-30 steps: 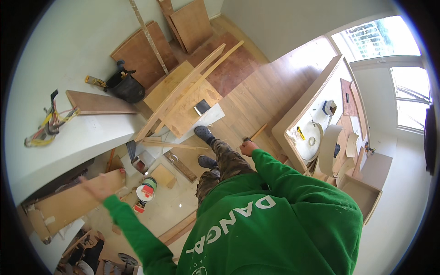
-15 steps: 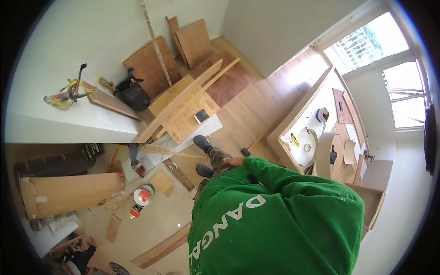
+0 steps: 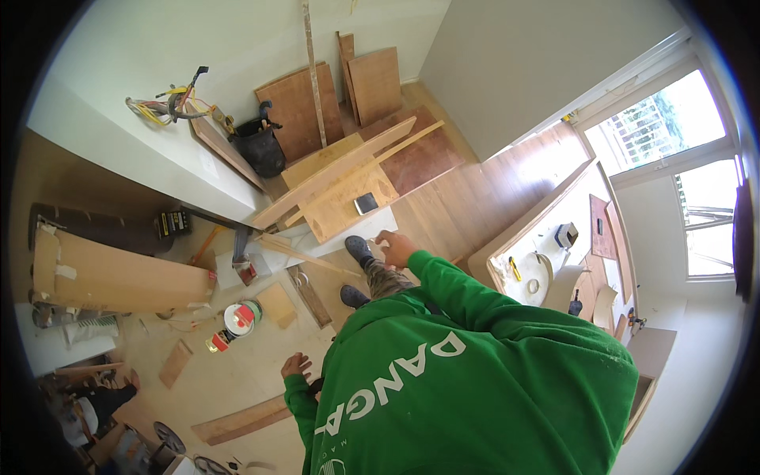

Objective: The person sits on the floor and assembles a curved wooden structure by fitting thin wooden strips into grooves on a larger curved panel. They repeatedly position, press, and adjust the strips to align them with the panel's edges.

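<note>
My right hand (image 3: pixel 398 248) is held out above my shoes, its fingers loosely curved and apart with nothing visible in them. It is nearest to the dark shoe (image 3: pixel 359 250) and my camouflage trousers (image 3: pixel 386 279). My left hand (image 3: pixel 296 365) hangs out to the left over the pale floor, fingers apart and holding nothing. Both arms wear green sleeves (image 3: pixel 459 277). Ahead of my feet lie a plywood sheet (image 3: pixel 336 207) with a small dark-topped block (image 3: pixel 365 203) on it, and a long board (image 3: pixel 340 170).
To the right stands a curved-edged worktable (image 3: pixel 507 273) with a yellow tool (image 3: pixel 514 268), a tape roll (image 3: pixel 532 286) and curved pieces. A black bucket (image 3: pixel 260 150) and plywood panels (image 3: pixel 376 83) lean by the wall. At left are a white can (image 3: pixel 240 318), cardboard (image 3: pixel 127 273) and another person (image 3: pixel 103 408).
My right hand has lifted from my thigh and reached forward. My left hand has come into view on the left. The whole view has turned and shifted slightly.
</note>
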The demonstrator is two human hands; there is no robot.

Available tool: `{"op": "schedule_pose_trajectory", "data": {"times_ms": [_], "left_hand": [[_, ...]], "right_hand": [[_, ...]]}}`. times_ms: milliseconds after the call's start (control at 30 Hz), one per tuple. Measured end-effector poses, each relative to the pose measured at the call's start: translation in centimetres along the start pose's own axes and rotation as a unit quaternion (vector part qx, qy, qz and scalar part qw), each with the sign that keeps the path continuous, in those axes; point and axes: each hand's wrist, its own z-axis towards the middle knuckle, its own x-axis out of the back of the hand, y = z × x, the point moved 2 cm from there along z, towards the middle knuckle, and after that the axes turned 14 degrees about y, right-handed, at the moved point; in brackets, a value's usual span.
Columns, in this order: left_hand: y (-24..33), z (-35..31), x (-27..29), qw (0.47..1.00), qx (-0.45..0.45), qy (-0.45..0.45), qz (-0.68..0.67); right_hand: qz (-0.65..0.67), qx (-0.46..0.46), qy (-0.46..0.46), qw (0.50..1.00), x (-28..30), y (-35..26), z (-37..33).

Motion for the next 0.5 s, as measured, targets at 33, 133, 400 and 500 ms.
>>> {"op": "schedule_pose_trajectory", "data": {"times_ms": [33,133,400,500], "left_hand": [[-2.1,0.6,-0.2,0.999,0.041,-0.002,-0.009],[-8.1,2.4,-2.1,0.99,0.134,-0.052,-0.016],[-14.2,1.2,-1.4,0.985,0.148,0.031,0.078],[-11.3,0.8,-1.8,0.986,0.15,0.051,0.061]], "right_hand": [[0.099,-0.123,-0.066,0.985,0.2,2.5,-0.5],[-0.029,-0.17,-0.07,0.983,0.4,10.1,-2.7],[-0.186,-0.259,-0.2,0.926,2.0,25.2,-7.9],[-0.229,-0.123,-0.26,0.93,1.2,23.7,-6.4]]}}
